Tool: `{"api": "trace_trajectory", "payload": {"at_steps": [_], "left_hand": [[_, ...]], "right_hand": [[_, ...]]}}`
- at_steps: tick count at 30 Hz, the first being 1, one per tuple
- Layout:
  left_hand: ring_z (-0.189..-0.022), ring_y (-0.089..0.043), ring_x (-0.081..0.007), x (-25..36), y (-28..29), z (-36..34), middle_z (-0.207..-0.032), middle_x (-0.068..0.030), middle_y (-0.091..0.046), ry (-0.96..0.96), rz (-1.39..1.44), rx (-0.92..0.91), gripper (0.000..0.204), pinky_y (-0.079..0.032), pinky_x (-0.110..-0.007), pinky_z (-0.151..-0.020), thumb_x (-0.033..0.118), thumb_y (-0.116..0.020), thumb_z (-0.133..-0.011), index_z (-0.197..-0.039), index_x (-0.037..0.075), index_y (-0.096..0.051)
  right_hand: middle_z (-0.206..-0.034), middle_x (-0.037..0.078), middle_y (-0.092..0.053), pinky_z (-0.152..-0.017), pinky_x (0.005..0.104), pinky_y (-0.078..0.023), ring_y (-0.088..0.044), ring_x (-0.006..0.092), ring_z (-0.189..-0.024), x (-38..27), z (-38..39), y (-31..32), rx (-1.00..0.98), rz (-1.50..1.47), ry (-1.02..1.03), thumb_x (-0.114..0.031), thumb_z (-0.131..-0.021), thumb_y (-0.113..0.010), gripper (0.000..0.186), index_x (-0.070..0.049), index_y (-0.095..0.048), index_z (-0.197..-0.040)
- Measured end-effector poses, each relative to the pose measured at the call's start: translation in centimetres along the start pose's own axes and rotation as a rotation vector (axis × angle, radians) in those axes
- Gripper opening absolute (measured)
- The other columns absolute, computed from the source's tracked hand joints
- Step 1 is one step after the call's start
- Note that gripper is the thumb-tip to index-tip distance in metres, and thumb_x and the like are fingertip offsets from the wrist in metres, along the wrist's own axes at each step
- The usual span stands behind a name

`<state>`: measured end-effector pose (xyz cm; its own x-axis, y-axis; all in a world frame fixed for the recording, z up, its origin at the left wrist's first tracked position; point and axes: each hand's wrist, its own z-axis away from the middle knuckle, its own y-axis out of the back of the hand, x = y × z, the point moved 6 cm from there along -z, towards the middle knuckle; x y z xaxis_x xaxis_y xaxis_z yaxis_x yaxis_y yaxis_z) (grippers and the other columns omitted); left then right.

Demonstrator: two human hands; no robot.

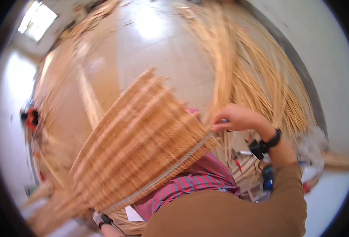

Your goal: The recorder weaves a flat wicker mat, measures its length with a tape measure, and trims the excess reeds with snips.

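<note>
A woven bamboo panel (142, 138), tan with lighter bands, lies tilted across my lap. A pale grey strip (170, 169) runs along its near edge, and loose ends stick out at the far corner. At the panel's right corner my right hand (239, 117) has its fingers closed; a small dark end shows between them, too blurred to name. By the lower left corner is my left hand (98, 217), its fingers hidden and smeared. Red-and-blue checked cloth (198, 177) covers my lap under the panel.
Long bundles of split bamboo strips (257, 79) lie along the right side of the floor (162, 59). More strips (89, 94) are on the left, near an orange-and-black object (32, 118). Red-handled tools (237, 164) and clear plastic (314, 146) sit by my right arm.
</note>
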<state>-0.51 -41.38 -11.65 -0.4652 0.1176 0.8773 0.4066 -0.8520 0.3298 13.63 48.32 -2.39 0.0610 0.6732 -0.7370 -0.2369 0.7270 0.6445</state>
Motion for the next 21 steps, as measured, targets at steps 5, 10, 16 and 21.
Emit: {"api": "trace_trajectory", "payload": {"at_steps": [5, 10, 16, 21], "left_hand": [[-0.106, -0.069, -0.0398, 6.8, -2.9, -3.3, -0.111, -0.0185, -0.074, -0.573, -1.402, 0.237, 0.037, -0.055, -0.048, -0.091, 0.042, -0.060, -0.094, -0.107, 0.010, -0.074], [-0.101, -0.068, -0.0304, 6.5, -5.0, -11.4, -0.116, -0.0127, -0.074, -0.261, -0.684, 0.369, 0.035, -0.051, -0.039, -0.089, 0.026, -0.051, -0.102, -0.122, 0.008, -0.074], [-0.112, -0.067, -0.0342, 8.2, 4.7, -13.8, -0.127, -0.0125, -0.071, -0.109, -1.146, 0.421, 0.036, -0.054, -0.040, -0.098, 0.025, -0.049, -0.099, -0.123, 0.018, -0.075], [-0.116, -0.066, -0.0339, 7.8, -3.7, -13.0, -0.127, -0.0132, -0.071, -0.079, -0.953, 0.201, 0.037, -0.052, -0.042, -0.102, 0.020, -0.048, -0.097, -0.121, 0.020, -0.076]], "right_hand": [[-0.069, 0.011, -0.067, -0.060, 0.0357, -0.048, -0.061, 0.0239, -0.061, -0.4, 0.9, 2.4, 0.138, -0.011, -0.177, -0.026, -0.090, -0.078, 0.021, -0.005, -0.076, -0.086], [-0.066, 0.004, -0.063, -0.058, 0.0282, -0.045, -0.057, 0.0107, -0.061, -1.7, -2.4, 4.4, 0.175, 0.004, -0.228, -0.013, -0.089, -0.077, 0.016, 0.001, -0.072, -0.084], [-0.067, 0.001, -0.064, -0.057, 0.0263, -0.044, -0.056, 0.0065, -0.062, -1.8, -8.1, 4.5, 0.130, -0.120, -0.096, -0.010, -0.090, -0.075, 0.014, 0.002, -0.072, -0.083], [-0.067, 0.003, -0.064, -0.058, 0.0272, -0.044, -0.056, 0.0081, -0.063, -1.2, -7.7, 6.3, 0.192, -0.016, -0.173, -0.009, -0.091, -0.072, 0.015, 0.004, -0.071, -0.084]]}}
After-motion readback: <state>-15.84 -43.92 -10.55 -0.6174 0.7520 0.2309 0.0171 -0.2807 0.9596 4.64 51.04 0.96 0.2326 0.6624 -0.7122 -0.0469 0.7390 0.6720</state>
